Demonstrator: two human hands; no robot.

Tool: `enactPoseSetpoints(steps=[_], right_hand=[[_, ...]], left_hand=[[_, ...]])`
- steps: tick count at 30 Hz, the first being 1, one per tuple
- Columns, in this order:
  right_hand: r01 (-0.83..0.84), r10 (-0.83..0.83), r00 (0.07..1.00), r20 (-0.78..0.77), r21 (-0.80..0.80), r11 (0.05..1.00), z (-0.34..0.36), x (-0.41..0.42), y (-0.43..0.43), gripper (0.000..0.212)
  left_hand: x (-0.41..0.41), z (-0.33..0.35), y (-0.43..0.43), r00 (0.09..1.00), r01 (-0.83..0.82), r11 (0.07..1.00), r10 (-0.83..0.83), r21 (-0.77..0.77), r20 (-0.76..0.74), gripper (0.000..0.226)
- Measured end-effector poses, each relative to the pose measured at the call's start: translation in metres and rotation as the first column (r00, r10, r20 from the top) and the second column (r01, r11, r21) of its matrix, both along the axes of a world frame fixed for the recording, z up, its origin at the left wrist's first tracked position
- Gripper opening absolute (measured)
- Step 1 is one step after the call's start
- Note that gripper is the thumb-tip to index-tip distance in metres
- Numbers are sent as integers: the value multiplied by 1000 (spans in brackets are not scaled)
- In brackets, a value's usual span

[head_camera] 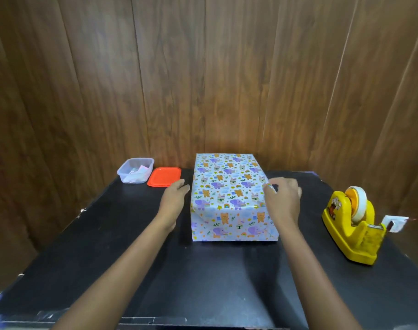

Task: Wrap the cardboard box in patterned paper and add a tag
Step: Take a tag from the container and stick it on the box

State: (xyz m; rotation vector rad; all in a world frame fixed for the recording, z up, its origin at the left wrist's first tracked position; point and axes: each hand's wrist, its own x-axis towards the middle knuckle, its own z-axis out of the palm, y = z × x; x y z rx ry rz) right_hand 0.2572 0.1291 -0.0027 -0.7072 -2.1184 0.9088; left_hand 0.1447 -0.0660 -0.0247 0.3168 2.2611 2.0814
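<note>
The box, fully covered in white paper printed with elephants, bears and rainbows, lies on the black table in the middle. My left hand is just left of the box with fingers loosely apart, holding nothing, apart from the box's side by a small gap. My right hand hovers at the box's right top edge, blurred, with a small colourful piece pinched at its fingertips; I cannot tell what the piece is. A white tag with red string lies by the tape dispenser.
A yellow tape dispenser stands at the right edge of the table. At the back left are a clear plastic tub with small papers inside and its orange lid. A wooden wall rises right behind the table.
</note>
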Motion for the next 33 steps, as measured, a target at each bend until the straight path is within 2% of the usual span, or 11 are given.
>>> enactPoseSetpoints(steps=[3, 6, 9, 12, 16, 19, 21, 24, 27, 30, 33], right_hand=[[-184, 183, 983, -24, -38, 982, 18, -29, -22, 19], [-366, 367, 930, -21, -133, 921, 29, -73, -56, 17], [-478, 491, 871, 20, -201, 855, 32, -133, -97, 29], [-517, 523, 820, 232, -91, 851, 34, -180, -137, 25], [-475, 435, 719, 542, -73, 877, 7, -235, -177, 35], [-464, 374, 669, 642, -33, 885, -29, -270, -193, 42], [-477, 341, 657, 673, 20, 879, -41, -281, -192, 47], [-518, 331, 601, 728, 39, 854, -57, -295, -188, 52], [-533, 315, 555, 770, 39, 845, -66, -293, -186, 50], [-535, 266, 597, 757, 129, 835, -67, -274, -187, 45], [-541, 254, 622, 741, 172, 823, -65, -243, -191, 45]], left_hand=[[-22, 10, -20, 992, -105, 994, 107, 38, -63, 18], [-53, 16, -41, 983, -157, 987, 159, 35, -95, 16], [-100, 17, -66, 944, -298, 945, 270, -135, -189, 21], [-146, 15, -83, 906, -401, 781, 264, -478, -330, 31], [-202, 5, -88, 951, -283, 484, 30, -828, -308, 37], [-237, -8, -89, 964, -214, 285, -89, -934, -249, 52], [-247, -14, -92, 968, -196, 209, -112, -958, -223, 53], [-246, -20, -102, 962, -189, 195, -160, -962, -222, 45], [-227, -23, -115, 974, -112, 289, -158, -951, -162, 35], [-192, -25, -136, 969, -55, 284, -217, -957, -120, 26], [-152, -23, -149, 958, -28, 244, -270, -969, -96, 37]])
